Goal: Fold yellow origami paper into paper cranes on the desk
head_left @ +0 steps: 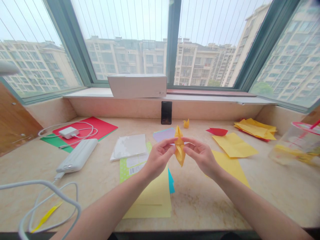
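Centre of frame: left hand (pixel 159 156) and right hand (pixel 202 156) pinch origami (pixel 179 154) from opposite sides; phone (pixel 166 112) above.

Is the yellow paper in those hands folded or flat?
Folded: the held paper, between left hand and right hand, is narrow, creased, pointed.

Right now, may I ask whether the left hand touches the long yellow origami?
Touching: the head view shows the left hand, its thumb against the long yellow origami.
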`<action>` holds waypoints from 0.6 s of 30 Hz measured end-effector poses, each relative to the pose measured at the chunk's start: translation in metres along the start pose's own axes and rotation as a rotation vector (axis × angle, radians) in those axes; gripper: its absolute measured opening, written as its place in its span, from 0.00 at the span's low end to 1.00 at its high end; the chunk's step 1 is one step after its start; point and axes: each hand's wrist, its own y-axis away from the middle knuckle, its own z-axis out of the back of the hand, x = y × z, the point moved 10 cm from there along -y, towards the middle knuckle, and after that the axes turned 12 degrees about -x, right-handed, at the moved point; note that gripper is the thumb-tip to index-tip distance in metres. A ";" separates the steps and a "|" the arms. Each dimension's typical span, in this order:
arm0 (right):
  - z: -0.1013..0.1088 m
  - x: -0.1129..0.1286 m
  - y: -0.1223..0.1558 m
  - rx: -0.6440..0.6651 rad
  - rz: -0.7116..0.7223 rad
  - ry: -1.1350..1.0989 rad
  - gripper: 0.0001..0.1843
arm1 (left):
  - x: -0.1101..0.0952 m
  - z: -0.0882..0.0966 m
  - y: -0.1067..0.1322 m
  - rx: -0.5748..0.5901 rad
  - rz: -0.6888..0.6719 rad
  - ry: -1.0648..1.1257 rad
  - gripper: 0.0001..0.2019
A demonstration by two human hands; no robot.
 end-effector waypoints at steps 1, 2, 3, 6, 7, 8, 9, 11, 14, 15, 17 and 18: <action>0.000 -0.001 0.000 -0.005 -0.015 -0.022 0.18 | -0.001 -0.002 0.000 0.012 -0.012 0.014 0.16; 0.000 -0.002 -0.001 -0.015 -0.025 -0.041 0.18 | -0.001 -0.003 0.001 0.023 -0.021 0.026 0.16; 0.001 -0.003 -0.001 -0.025 -0.032 -0.055 0.19 | -0.001 -0.005 0.001 0.034 -0.026 0.038 0.17; 0.000 -0.006 -0.001 -0.035 -0.056 -0.089 0.19 | 0.002 -0.004 0.001 0.019 -0.014 0.071 0.18; -0.001 -0.007 -0.001 -0.028 -0.065 -0.103 0.19 | 0.004 -0.002 0.001 -0.001 -0.011 0.071 0.18; -0.002 -0.009 0.000 -0.020 -0.073 -0.117 0.19 | 0.005 0.000 0.000 -0.022 -0.009 0.059 0.16; -0.004 -0.010 0.000 -0.013 -0.078 -0.129 0.20 | 0.006 0.002 0.000 -0.041 -0.011 0.031 0.14; -0.007 -0.014 0.001 0.004 -0.082 -0.141 0.21 | 0.007 0.005 -0.001 -0.063 -0.027 -0.060 0.09; -0.009 -0.019 0.003 0.010 -0.083 -0.148 0.21 | 0.005 0.008 0.000 -0.078 -0.057 -0.196 0.05; -0.009 -0.020 0.003 0.008 -0.087 -0.150 0.21 | 0.004 0.008 0.000 -0.086 -0.065 -0.222 0.04; -0.009 -0.023 0.003 0.003 -0.100 -0.153 0.21 | 0.002 0.009 0.001 -0.099 -0.077 -0.246 0.05; -0.009 -0.023 0.003 -0.002 -0.105 -0.153 0.21 | 0.001 0.009 0.002 -0.103 -0.084 -0.250 0.05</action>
